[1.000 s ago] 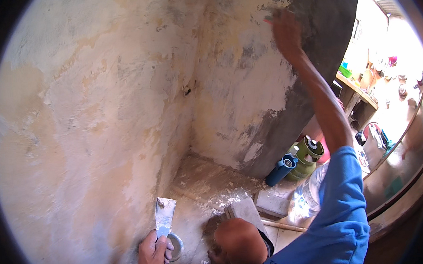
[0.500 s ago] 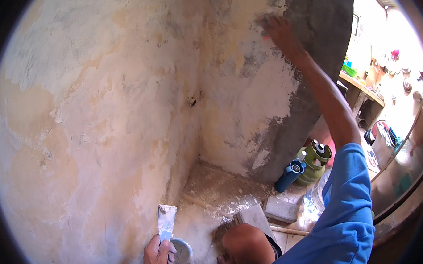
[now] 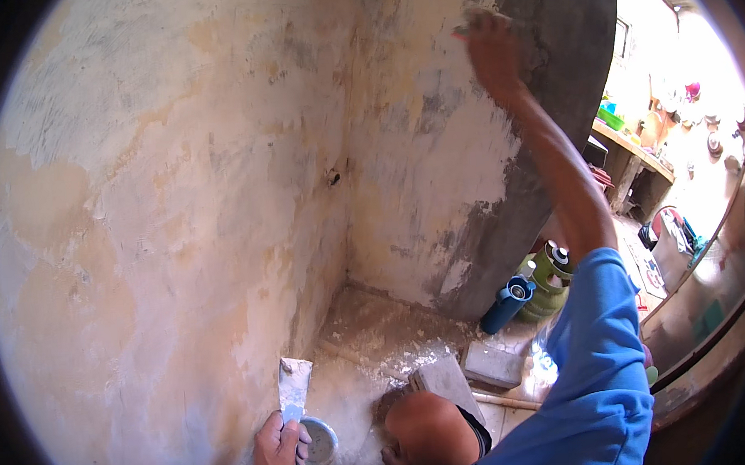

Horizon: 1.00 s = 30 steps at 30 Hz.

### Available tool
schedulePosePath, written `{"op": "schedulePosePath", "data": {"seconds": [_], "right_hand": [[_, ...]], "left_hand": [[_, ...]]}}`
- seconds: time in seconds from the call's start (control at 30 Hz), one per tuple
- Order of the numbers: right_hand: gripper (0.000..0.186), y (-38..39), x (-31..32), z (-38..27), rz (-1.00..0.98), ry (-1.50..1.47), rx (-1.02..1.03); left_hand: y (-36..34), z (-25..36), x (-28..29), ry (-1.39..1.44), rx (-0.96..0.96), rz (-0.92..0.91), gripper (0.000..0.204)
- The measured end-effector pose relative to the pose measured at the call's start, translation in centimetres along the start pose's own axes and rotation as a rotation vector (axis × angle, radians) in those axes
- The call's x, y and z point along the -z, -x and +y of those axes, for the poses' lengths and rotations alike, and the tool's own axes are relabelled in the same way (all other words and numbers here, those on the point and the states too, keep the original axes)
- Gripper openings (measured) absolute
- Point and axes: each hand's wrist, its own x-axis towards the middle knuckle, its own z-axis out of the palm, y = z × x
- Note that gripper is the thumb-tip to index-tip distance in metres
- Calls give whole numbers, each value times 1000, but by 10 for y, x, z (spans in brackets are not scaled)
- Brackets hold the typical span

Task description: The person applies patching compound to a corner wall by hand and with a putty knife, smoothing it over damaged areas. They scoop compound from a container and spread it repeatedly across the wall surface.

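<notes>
My left hand (image 3: 274,449) grips a putty knife (image 3: 294,385) upright, its blade smeared with pale paste, at the lower middle. Directly behind that hand is a small round bucket (image 3: 319,441) with grey contents. My right hand (image 3: 494,57) is raised high against the patchy plastered wall (image 3: 418,131), beside its darker grey band, fingers closed on a red-edged tool (image 3: 462,32) that is mostly hidden and blurred. A bent bare knee (image 3: 431,429) shows below, near the bucket.
Concrete blocks (image 3: 493,363) and a pipe (image 3: 504,400) lie on the dusty floor (image 3: 368,324). A blue flask (image 3: 504,306) and a green gas cylinder (image 3: 543,287) stand at the wall's foot. At right, a bright area holds a cluttered counter (image 3: 631,146).
My right hand moved down slightly, then back up along the wall with the tool. The view shifted a little. My left hand still grips the putty knife.
</notes>
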Motion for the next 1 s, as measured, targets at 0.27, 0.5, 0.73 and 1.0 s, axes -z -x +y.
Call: {"op": "schedulePosePath", "data": {"seconds": [0.27, 0.5, 0.73, 1.0], "right_hand": [[51, 90, 7, -80, -93, -182, 490], [45, 8, -9, 13, 216, 146, 97], [34, 83, 5, -58, 13, -165, 522], [29, 257, 182, -113, -1169, -1788, 60]], "left_hand": [[5, 5, 3, -48, -36, 47, 23], [-7, 1, 0, -80, -16, 22, 22], [-4, 4, -2, -60, 5, 9, 21], [-16, -1, -15, -2, -46, 3, 20]]}}
